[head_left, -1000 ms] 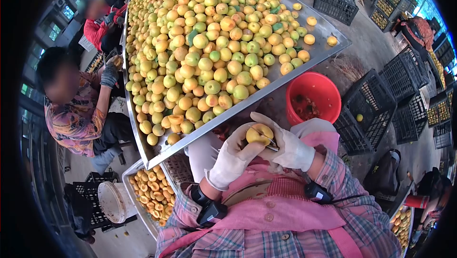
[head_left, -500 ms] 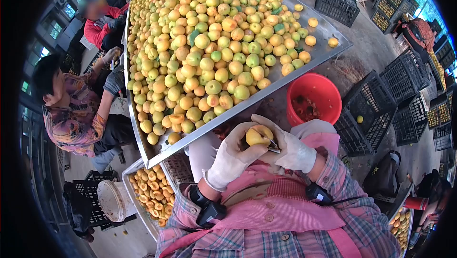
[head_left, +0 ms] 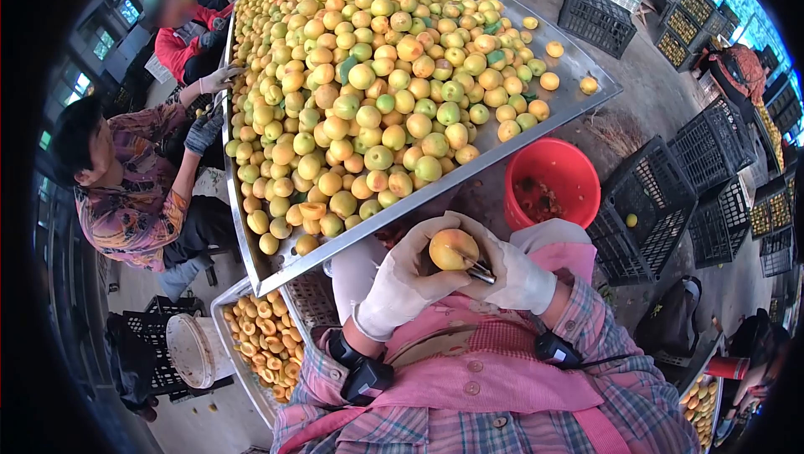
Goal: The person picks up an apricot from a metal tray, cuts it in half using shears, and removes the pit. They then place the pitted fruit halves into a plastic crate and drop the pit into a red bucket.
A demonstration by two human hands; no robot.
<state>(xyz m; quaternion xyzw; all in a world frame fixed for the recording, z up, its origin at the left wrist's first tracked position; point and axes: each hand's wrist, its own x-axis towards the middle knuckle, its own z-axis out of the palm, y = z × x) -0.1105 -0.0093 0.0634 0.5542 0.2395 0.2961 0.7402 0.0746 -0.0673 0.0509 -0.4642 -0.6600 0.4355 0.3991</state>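
In front of my lap, my left hand [head_left: 408, 276], in a white glove, is closed round an apricot [head_left: 452, 250]. My right hand [head_left: 517, 274], gloved too, grips a small knife [head_left: 481, 273]; its blade lies against the right side of the fruit, where a cut line shows. Most of the knife's handle is hidden in the right palm. Just beyond my hands, whole yellow and green apricots [head_left: 360, 110] are heaped on a metal-edged table [head_left: 402, 209].
A red bucket [head_left: 578, 171] with scraps inside stands beyond my right hand. Halved apricots fill a tray [head_left: 219, 313] at my lower left, near a white bucket [head_left: 191, 352]. Black crates [head_left: 645, 211] stand at right. A co-worker [head_left: 134, 177] sits across the table's left side.
The apricot has turned in my left hand, and its cut line now faces up more. At left, the co-worker's bare-looking hand has reached out to the heap.
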